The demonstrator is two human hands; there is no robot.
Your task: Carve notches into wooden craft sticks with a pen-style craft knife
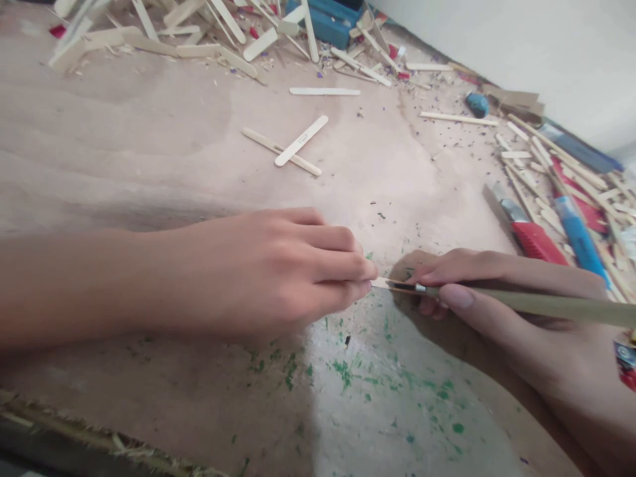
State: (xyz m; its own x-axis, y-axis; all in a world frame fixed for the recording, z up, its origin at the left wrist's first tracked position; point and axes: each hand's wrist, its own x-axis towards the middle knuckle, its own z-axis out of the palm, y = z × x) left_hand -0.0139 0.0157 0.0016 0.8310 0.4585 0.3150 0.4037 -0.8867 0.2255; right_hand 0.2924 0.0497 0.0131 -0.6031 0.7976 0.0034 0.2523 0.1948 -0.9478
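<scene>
My left hand [293, 268] reaches in from the left, its fingers closed on a craft stick [380, 283]. Only a short end of that stick shows beyond the fingertips. From the right, my right hand [511, 311] grips a slim tool [536, 305] with a long pale handle, a small metal collar and a narrow dark tip. Whether it is a brush or a knife I cannot tell. The dark tip lies over the stick's free end. Further back, one craft stick [302, 140] with a small drawn mark rests across another stick [253, 138].
Loose craft sticks [218, 33] pile up at the back. A red utility knife [539, 242] and a blue-handled tool [579, 232] lie right, among more sticks. A blue lump [477, 104] sits near the wall [521, 40]. Green specks and shavings dot the tabletop [124, 146].
</scene>
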